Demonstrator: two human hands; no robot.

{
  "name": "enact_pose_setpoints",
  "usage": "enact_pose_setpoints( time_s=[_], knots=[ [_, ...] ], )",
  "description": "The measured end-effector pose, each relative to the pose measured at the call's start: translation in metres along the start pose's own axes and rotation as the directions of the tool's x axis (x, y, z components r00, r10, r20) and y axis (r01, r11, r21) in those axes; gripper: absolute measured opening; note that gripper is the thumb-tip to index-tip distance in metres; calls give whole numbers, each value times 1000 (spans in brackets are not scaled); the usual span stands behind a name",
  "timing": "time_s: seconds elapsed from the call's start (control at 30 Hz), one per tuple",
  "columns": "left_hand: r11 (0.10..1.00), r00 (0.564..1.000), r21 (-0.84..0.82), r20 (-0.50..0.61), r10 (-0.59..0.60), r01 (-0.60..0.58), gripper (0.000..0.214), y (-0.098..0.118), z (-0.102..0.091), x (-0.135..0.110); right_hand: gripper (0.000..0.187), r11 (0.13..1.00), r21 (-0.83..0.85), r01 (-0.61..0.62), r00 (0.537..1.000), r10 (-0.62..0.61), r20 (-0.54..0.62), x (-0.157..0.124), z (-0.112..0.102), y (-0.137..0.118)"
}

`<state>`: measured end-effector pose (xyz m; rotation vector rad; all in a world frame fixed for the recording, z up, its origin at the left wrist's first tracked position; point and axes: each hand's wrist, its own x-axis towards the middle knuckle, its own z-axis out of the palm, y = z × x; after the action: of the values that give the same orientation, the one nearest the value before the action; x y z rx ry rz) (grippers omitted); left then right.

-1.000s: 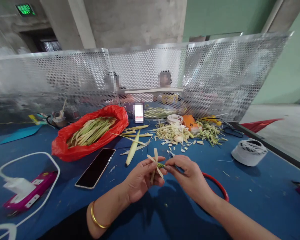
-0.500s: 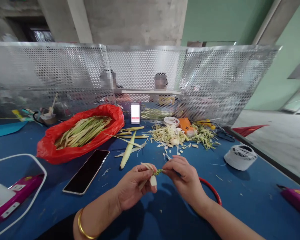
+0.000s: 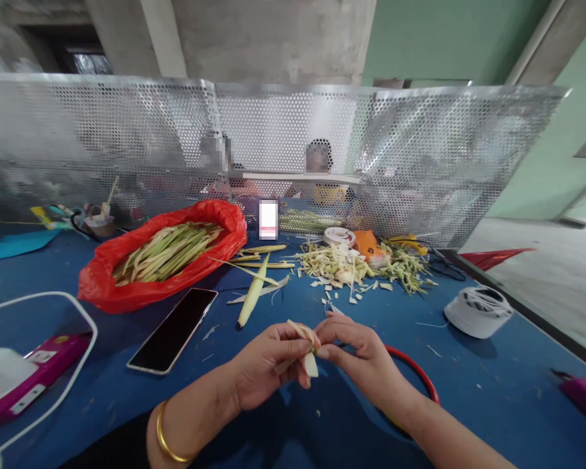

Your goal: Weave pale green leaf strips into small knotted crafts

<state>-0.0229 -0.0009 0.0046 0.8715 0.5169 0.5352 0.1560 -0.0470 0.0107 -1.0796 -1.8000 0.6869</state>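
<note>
My left hand (image 3: 268, 365), with a gold bangle on the wrist, pinches a small bundle of pale leaf strips (image 3: 308, 352) just above the blue table (image 3: 493, 384). My right hand (image 3: 359, 352) meets it fingertip to fingertip and pinches the same bundle from the right. One pale strip end hangs down below my left thumb. Both hands are closed on the piece, close to my body at the table's near middle.
A red bag of green-yellow leaf strips (image 3: 161, 257) lies at the left, a black phone (image 3: 173, 330) beside it. Loose strips (image 3: 254, 293) and a heap of cuttings (image 3: 356, 264) lie ahead. A white cord roll (image 3: 478, 311), a red ring (image 3: 417, 374), pink tools (image 3: 39, 374) and a perforated metal screen (image 3: 420, 150) with people behind surround me.
The splayed strips in my left hand have been folded together. My right fingers have closed in against the left, hiding the green part. My view has shifted slightly.
</note>
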Motion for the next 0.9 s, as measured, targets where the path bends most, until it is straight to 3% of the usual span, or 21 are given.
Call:
enact_pose_setpoints(
  time_s=[0.1, 0.17, 0.3, 0.37, 0.57, 0.7, 0.8, 0.9],
  knots=[
    [996, 997, -86, 68, 26, -20, 25, -5, -3, 1, 19, 998, 18, 54, 998, -54, -27, -2, 0, 1],
    [993, 994, -111, 94, 51, -41, 25, -6, -5, 2, 22, 999, 45, 20, 999, -19, -28, -2, 1, 2],
    [996, 992, -77, 114, 45, -36, 25, -5, -5, 4, 37, 943, 215, -254, 965, 230, 129, 0, 2, 2],
    [997, 993, -73, 108, 45, -37, 25, -4, -5, 4, 39, 915, 239, -325, 941, 288, 176, 1, 2, 1],
    [992, 995, -103, 60, 78, -71, 26, -5, -6, 4, 18, 980, 106, -168, 985, 171, -22, -4, 2, 4],
    [998, 997, -61, 77, 32, -27, 29, -7, -6, 5, 31, 955, 171, -241, 970, 233, 64, -3, 2, 8],
    [999, 999, 27, -12, 30, -30, 32, -3, -5, 7, 31, 940, 166, -299, 952, 282, 119, 0, 0, 15],
    [969, 972, 246, -222, 72, -15, 42, 7, -10, 12, 29, 956, -16, -294, 955, 294, -29, 3, -2, 28]
  ],
)
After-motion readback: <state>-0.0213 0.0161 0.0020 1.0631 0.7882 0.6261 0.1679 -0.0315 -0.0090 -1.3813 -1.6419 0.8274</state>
